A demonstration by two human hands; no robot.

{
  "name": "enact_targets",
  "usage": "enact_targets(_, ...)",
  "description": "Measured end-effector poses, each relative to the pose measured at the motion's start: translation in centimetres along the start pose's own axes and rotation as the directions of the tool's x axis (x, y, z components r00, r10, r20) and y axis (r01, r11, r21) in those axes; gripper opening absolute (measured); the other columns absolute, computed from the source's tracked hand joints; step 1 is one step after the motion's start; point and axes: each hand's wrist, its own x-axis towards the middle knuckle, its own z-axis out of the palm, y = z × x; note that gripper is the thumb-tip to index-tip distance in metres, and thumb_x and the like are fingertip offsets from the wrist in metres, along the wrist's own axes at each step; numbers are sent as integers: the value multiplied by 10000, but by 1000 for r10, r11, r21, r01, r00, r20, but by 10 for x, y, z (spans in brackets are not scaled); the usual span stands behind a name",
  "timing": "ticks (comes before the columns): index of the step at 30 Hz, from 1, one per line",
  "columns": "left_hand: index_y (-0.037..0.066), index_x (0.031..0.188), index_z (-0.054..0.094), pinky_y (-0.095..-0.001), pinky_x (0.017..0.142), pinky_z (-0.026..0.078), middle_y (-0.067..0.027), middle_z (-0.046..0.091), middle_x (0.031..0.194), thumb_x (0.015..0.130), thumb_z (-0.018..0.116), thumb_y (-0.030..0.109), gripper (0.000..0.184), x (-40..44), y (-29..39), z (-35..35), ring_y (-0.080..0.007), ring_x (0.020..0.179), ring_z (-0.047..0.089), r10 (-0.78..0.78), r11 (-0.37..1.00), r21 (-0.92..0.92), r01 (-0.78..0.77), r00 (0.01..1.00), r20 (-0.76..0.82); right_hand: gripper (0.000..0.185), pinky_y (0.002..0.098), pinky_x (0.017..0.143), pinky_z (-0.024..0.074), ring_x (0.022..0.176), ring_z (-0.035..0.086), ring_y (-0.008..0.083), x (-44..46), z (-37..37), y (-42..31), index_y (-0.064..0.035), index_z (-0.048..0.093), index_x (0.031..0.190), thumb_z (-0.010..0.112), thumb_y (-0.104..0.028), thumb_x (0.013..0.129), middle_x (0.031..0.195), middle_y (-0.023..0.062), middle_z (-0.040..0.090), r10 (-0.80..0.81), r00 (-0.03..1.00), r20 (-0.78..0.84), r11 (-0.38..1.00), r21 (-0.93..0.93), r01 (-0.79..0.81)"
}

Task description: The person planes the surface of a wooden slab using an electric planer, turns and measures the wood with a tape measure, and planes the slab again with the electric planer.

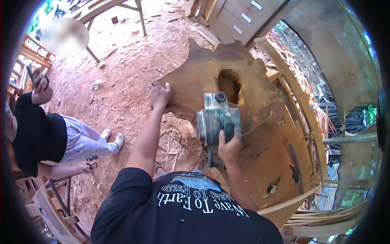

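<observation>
A large brown wood slab [191, 73] with an irregular edge and a dark hollow [229, 85] lies in front of me. My left hand [159, 95] rests on the slab's left edge, fingers spread, holding nothing. My right hand [229, 149] is wrapped round the rear grip of a green power planer [219, 120], which sits over the near part of the slab, just below the hollow. The tool hides the wood beneath it and looks slightly blurred.
A co-worker [44, 138] in a black shirt stands at the left, holding small items. A wooden table [260, 179] carries a tape measure [272, 188] and a dark strip [295, 166]. Drawers [248, 18] stand behind. Wood chips [122, 81] cover the ground.
</observation>
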Motion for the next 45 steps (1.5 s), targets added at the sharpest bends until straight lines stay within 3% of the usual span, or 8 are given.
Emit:
enact_targets(5, -49, 1306, 417, -465, 983, 497, -283, 500, 1283, 936, 553, 490, 668, 0, 0, 7, -418, 1177, 586, 21, 998, 65, -18, 999, -45, 430, 494, 736, 535, 862, 680, 476, -14, -12, -9, 50, 623, 1108, 685, -333, 922, 880, 289, 691, 138, 989, 55, 989, -57, -135)
enact_targets(18, -44, 1340, 408, -488, 959, 503, -289, 507, 1284, 948, 524, 499, 679, 1, -3, 8, -433, 1125, 615, 5, 1000, 29, -5, 1000, -14, 451, 490, 795, 534, 902, 682, 469, 100, 70, -24, 82, 631, 1096, 685, -325, 909, 929, 288, 704, 74, 997, -19, 997, 16, -73)
enact_targets(26, -41, 1355, 420, -481, 967, 507, -285, 490, 1327, 936, 551, 500, 696, 5, -1, 7, -427, 1174, 592, -7, 999, 41, 7, 1000, -1, 514, 494, 792, 543, 900, 690, 455, 225, 121, -10, 91, 669, 992, 716, -405, 864, 910, 296, 704, -23, 999, -43, 988, -156, 17)
enact_targets(31, -19, 1323, 437, -505, 997, 491, -282, 494, 1321, 920, 587, 492, 667, 4, 0, 1, -423, 1214, 565, -18, 999, -27, 18, 1000, 22, 459, 482, 767, 544, 835, 705, 426, 289, 159, -11, 71, 656, 1007, 715, -357, 853, 843, 257, 713, 56, 968, 245, 938, 319, -135)
enact_targets(32, -16, 1321, 440, -506, 1001, 490, -282, 491, 1328, 918, 589, 493, 667, 5, 1, -1, -423, 1228, 556, -15, 1000, -27, 15, 1000, 13, 444, 481, 794, 535, 875, 701, 421, 291, 172, 7, 68, 651, 1018, 703, -347, 871, 894, 259, 713, 12, 984, 179, 957, 284, -63)
enact_targets(37, -7, 1326, 442, -501, 1022, 484, -281, 467, 1375, 919, 584, 498, 663, 1, 4, -10, -429, 1285, 516, -47, 999, -21, 48, 997, 65, 452, 462, 839, 519, 937, 694, 399, 204, 144, 20, 61, 632, 1085, 644, -371, 952, 985, 239, 717, 84, 987, 139, 950, 288, -122)
enact_targets(43, -17, 1329, 421, -490, 970, 509, -263, 474, 1332, 929, 559, 491, 661, 4, -2, -2, -420, 1182, 590, -8, 999, -30, 9, 999, 36, 222, 258, 424, 428, 463, 502, 79, 9, 31, 7, -28, 555, 1107, 609, -219, 1006, 625, -14, 531, 136, 958, 253, 903, 366, -225)
enact_targets(45, -22, 1318, 417, -490, 957, 510, -259, 483, 1313, 932, 554, 482, 649, 2, 1, -7, -421, 1158, 599, -18, 999, -42, 21, 997, 78, 207, 253, 435, 435, 472, 515, 77, -37, 8, 13, -27, 540, 1057, 615, -211, 1000, 625, -11, 534, 148, 952, 269, 892, 380, -246)
